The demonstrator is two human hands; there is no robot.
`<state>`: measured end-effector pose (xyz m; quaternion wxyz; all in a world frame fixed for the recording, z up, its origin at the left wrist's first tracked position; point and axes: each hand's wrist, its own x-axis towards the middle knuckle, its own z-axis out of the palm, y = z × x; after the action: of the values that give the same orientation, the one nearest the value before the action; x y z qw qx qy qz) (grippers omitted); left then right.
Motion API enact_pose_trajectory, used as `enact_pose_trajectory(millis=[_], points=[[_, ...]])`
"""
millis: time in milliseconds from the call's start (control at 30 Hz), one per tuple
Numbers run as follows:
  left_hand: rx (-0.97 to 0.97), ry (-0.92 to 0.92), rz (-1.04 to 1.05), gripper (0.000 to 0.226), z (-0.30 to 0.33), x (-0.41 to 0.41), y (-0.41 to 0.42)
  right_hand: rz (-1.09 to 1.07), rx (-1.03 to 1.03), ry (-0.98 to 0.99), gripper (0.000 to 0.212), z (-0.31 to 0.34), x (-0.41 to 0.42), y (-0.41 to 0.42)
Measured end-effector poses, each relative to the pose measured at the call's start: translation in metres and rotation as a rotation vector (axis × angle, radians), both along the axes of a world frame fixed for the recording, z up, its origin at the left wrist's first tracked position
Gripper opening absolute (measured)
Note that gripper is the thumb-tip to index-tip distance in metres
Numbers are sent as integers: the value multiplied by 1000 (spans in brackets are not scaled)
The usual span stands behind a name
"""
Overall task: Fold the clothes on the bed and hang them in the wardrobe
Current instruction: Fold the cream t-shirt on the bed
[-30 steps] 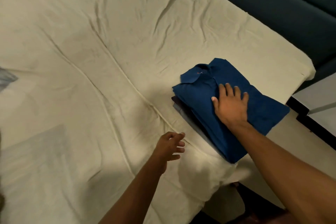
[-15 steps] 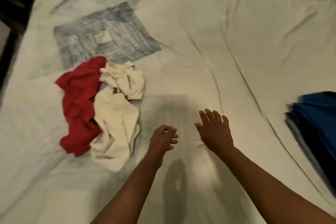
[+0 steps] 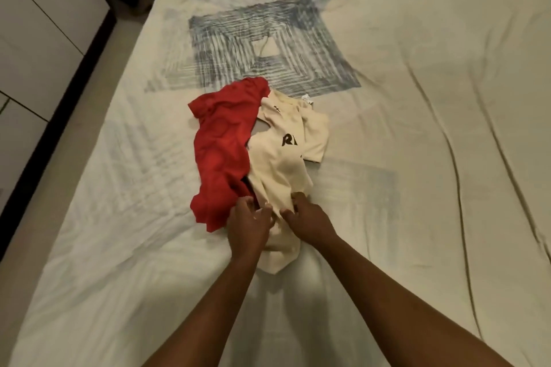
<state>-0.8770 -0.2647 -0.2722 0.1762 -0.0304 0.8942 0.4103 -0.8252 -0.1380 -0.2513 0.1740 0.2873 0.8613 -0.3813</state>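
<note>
Both hands, left hand (image 3: 249, 225) and right hand (image 3: 307, 222), pinch cream shirt (image 3: 280, 170) hem beside red shirt (image 3: 222, 152); next likely lift, spread flat.

Only readable bit is on the cream shirt (image 3: 280, 170): big black letters, looks like "R" plus part of another. The rest is lost in a fold.

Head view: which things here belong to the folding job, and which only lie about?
Job:
cream shirt, gripped at its near end by left hand and right hand
red shirt, crumpled, touching it
bed

Lying about:
white cabinet at the left
floor
</note>
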Motion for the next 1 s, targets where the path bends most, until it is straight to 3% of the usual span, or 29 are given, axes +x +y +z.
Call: enact_pose_trajectory(millis=[133,233,300,367,400,500,567,633,700,767,833,1000], points=[[-124,-197,-175,34,-13,-9,12,-129,-154,-11,41,-7,-3,-10],[-95,-178,-205,28,-2,-6,19,-313,-273,26,26,-10,3,-8],[-32,-125,-268,39,15,5,19,-489,-303,104,20,-6,8,-2],[15,-100,-366,56,30,25,15,-667,-318,178,23,-3,11,7],[38,-106,-436,53,35,37,12,-731,-346,203,31,-5,12,13],[180,-258,-701,35,43,80,-1,-755,-480,220,51,-2,18,28],[178,-336,-936,38,42,103,-9,-682,-579,233,33,-3,25,33],[118,-409,-1120,33,35,116,-15,-625,-543,150,12,-7,40,34],[49,-452,-1195,32,28,115,-20,-637,-495,82,22,-11,55,36],[82,-489,-1135,31,21,110,-23,-669,-505,43,22,-17,72,39],[109,-462,-945,32,16,97,-24,-663,-513,-34,10,-15,91,40],[156,-105,-341,19,19,48,-2,-449,-542,-222,12,-19,140,42]])
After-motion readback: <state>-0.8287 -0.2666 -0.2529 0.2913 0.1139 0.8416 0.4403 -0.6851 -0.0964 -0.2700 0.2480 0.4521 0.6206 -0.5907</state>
